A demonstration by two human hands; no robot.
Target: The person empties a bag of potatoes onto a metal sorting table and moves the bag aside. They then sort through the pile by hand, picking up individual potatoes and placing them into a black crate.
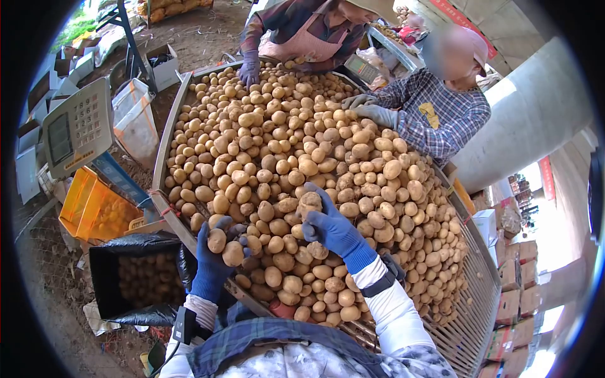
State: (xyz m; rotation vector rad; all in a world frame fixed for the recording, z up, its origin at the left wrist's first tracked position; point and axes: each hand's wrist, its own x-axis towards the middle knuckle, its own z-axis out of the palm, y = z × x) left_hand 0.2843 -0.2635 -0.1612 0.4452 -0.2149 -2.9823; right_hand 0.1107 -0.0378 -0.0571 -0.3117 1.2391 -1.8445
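Both my hands wear blue knit gloves. My left hand, low at the near left edge of the potato heap, is closed around a pale potato and a second potato beside it. Further right, over the middle of the heap, my right hand grips a rough, soil-covered potato between thumb and fingers. Loose potatoes of mixed sizes surround both hands on a slatted metal sorting table.
A black-lined bin with potatoes stands below left, near an orange crate and a scale display. One co-worker's purple glove touches the heap's far side; another's grey gloves are at the right. Boxes are stacked right.
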